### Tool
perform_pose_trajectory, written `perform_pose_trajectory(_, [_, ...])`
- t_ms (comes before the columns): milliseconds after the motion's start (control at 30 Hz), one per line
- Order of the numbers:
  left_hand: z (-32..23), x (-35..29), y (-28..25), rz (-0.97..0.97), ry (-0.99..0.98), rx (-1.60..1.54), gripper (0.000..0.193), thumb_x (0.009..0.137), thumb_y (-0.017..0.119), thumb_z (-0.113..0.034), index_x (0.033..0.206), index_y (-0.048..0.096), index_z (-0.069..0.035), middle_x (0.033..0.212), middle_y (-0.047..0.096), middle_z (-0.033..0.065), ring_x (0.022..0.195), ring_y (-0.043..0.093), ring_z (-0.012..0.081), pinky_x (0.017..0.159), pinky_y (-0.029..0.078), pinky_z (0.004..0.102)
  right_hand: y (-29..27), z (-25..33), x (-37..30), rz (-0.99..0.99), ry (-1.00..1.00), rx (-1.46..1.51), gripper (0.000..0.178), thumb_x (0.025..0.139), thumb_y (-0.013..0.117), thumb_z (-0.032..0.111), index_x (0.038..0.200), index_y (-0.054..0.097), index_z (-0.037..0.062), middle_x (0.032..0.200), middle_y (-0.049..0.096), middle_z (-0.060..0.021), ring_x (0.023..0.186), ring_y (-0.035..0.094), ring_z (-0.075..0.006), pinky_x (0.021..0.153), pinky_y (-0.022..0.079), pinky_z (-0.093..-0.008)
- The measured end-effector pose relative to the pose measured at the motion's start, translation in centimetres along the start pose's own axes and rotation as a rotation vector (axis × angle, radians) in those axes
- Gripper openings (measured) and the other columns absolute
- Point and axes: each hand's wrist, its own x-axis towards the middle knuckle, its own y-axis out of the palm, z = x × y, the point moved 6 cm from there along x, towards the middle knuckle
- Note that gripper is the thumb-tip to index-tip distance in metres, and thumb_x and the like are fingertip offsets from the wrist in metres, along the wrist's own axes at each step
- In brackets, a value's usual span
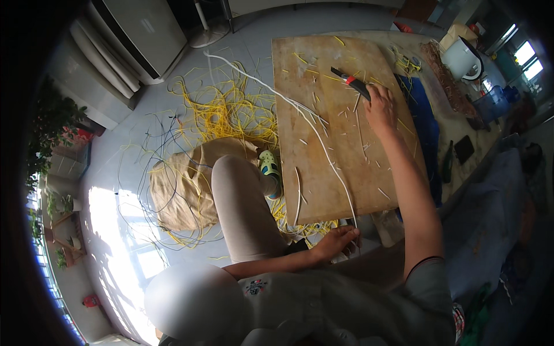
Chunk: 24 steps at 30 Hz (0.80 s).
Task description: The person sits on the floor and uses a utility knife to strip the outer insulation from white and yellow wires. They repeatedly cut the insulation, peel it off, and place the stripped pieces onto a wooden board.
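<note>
In my right hand (381, 109), over the far part of a wooden board (346, 144), is a red and black utility knife (353, 83) that points away to the far left. My left hand (337, 242) is closed at the board's near edge, pinching the near end of a long white cable (330, 161). From there the cable crosses the board diagonally and passes over its left edge toward the floor. A short curved white piece of cable (298, 196) lies near the board's left corner, and white and yellow scraps are scattered over the wood.
Left of the board, a tangle of yellow wire (231, 109) covers the floor beside a brown sack (184, 184) with dark wires over it. My bent knee (236, 190) is close by. To the right are blue cloth (424, 115), a white container (461, 59) and a dark square (463, 149).
</note>
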Motion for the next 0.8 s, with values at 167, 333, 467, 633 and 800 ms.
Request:
perform_pose_trajectory(167, [-0.3,0.0,0.5,0.086,-0.004,-0.083,0.032,0.094,0.04,-0.038,0.09,0.054,-0.01,0.083,0.062,0.0015,0.063,0.057,0.0093,0.06,0.046,0.0231,4.1,-4.2,1.2,0.204,0.101,-0.019,0.047,0.075,0.063,0.027,0.117,0.051,0.0101,0.108,0.054,-0.0128,0.101,0.051,-0.0302,0.088,0.041,-0.0383])
perform_pose_trajectory(333, [-1.1,0.2,0.5,0.116,-0.017,-0.147,0.035,0.093,0.039,-0.041,0.087,0.053,-0.009,0.08,0.061,0.003,0.06,0.057,0.0114,0.057,0.047,0.0246,3.8,-4.6,0.8,0.289,0.117,0.013,0.042,0.078,0.06,0.027,0.114,0.051,0.0078,0.094,0.059,-0.0143,0.088,0.058,-0.0314,0.077,0.046,-0.0404])
perform_pose_trajectory(467, [-1.1,1.1,0.4,0.018,-0.009,-0.129,0.037,0.092,0.042,-0.041,0.086,0.053,-0.006,0.074,0.058,0.0047,0.057,0.055,0.0134,0.055,0.046,0.0259,-0.4,-4.9,-2.7,0.224,0.355,0.39,0.031,0.083,0.057,0.03,0.103,0.054,0.007,0.081,0.059,-0.0121,0.075,0.058,-0.0253,0.066,0.046,-0.0344])
perform_pose_trajectory(633, [-1.6,1.7,0.4,-0.073,0.004,-0.266,0.033,0.091,0.048,-0.036,0.085,0.054,-0.004,0.07,0.057,0.0067,0.053,0.052,0.0149,0.051,0.044,0.0272,-6.5,-3.7,-10.3,0.426,0.892,1.206,0.03,0.088,0.053,0.036,0.092,0.055,0.0067,0.07,0.053,-0.0024,0.055,0.045,-0.0061,0.046,0.034,-0.019])
perform_pose_trajectory(800, [-2.1,1.5,0.8,-0.043,-0.04,-0.23,0.037,0.09,0.046,-0.04,0.079,0.051,-0.005,0.067,0.053,0.0063,0.051,0.05,0.0138,0.048,0.042,0.0241,-10.6,-1.2,-17.9,0.577,0.924,1.467,0.034,0.091,0.046,0.035,0.101,0.053,0.004,0.069,0.053,-0.0032,0.052,0.045,-0.0055,0.042,0.032,-0.0185])
